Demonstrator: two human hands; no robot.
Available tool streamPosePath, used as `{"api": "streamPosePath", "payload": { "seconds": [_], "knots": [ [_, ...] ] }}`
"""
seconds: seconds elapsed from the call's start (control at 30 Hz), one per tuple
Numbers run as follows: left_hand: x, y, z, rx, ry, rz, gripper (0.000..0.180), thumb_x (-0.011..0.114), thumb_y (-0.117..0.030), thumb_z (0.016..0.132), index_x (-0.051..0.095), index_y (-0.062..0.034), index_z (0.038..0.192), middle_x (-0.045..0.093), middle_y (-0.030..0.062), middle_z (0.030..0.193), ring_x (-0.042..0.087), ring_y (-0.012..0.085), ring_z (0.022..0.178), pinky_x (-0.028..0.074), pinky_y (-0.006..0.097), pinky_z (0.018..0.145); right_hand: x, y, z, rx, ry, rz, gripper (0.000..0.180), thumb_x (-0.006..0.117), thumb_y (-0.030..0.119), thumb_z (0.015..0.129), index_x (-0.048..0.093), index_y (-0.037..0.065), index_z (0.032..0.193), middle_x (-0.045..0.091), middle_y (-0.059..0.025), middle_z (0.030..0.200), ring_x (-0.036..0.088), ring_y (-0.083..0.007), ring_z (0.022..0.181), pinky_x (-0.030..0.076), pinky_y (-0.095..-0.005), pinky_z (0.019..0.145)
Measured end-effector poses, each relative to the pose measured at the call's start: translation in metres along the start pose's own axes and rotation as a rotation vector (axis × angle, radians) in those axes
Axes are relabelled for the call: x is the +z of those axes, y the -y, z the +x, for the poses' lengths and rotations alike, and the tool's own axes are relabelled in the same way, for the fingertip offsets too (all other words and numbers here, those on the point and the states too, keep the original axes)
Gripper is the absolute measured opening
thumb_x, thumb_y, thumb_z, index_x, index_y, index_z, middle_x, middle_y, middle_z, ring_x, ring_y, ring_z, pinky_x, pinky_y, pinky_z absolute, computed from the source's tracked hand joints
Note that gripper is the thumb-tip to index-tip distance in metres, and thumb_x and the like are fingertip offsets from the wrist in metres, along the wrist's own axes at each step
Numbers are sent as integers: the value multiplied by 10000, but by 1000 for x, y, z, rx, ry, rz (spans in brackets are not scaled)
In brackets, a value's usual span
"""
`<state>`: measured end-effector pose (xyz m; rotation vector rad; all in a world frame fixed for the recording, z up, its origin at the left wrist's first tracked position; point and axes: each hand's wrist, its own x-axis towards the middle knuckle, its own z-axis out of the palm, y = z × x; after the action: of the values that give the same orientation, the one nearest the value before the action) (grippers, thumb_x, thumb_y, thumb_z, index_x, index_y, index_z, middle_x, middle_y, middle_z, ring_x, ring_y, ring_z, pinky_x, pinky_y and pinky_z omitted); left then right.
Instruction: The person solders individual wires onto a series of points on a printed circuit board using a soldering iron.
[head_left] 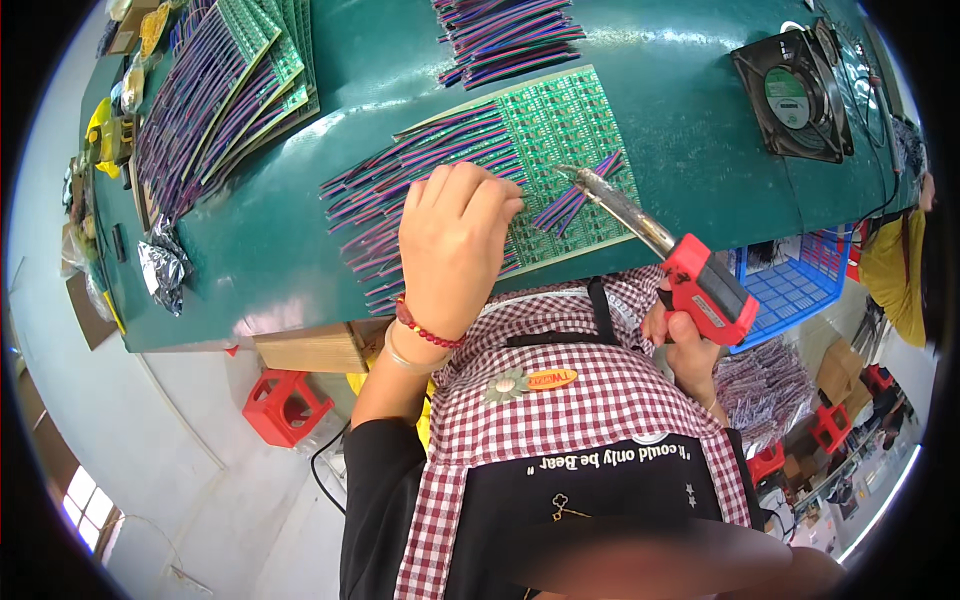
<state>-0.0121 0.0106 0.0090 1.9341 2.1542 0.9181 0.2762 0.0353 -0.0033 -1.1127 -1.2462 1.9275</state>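
Observation:
My right hand (688, 345) grips a red and black soldering gun (712, 290) by its handle. The gun's metal barrel points up and left, its tip over a green circuit board panel (555, 130). Rows of striped multicolour wires (415, 160) run out from the panel's left part. Over these wires is my left hand (455, 225), its fingers closed in a pinch at the panel's wired edge; what lies between the fingertips is hidden. A small loose bunch of wires (578, 195) lies on the panel just left of the gun's barrel.
More wired panels (225, 100) are stacked at the far left, near crumpled foil (163, 265). A wire bundle (510, 40) lies at the table's far side. A black fan (795, 95) stands at right on the green table (690, 140). Below are a blue basket (790, 290) and a red stool (285, 408).

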Motion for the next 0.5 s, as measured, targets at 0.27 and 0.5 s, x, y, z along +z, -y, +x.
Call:
{"api": "streamPosePath", "payload": {
  "seconds": [0.27, 0.5],
  "knots": [
    [12, 4, -4, -104, 63, -84, 128, 716, -28, 756, 600, -33, 810, 571, 92, 793, 573, 281, 769, 460, 380, 690, 1, -1, -2, 73, 45, -21, 272, 624, 176, 933, 579, -26, 1109, 580, -48, 755, 539, -120, 649, 460, -281, 601],
    [12, 4, -3, -114, 78, -76, 126, 711, -24, 755, 598, -30, 810, 568, 100, 809, 575, 292, 780, 470, 385, 704, -1, -5, -5, 143, 30, -149, 148, 663, 141, 894, 636, 9, 955, 603, -28, 775, 570, -141, 695, 478, -286, 664]
  ]
}}
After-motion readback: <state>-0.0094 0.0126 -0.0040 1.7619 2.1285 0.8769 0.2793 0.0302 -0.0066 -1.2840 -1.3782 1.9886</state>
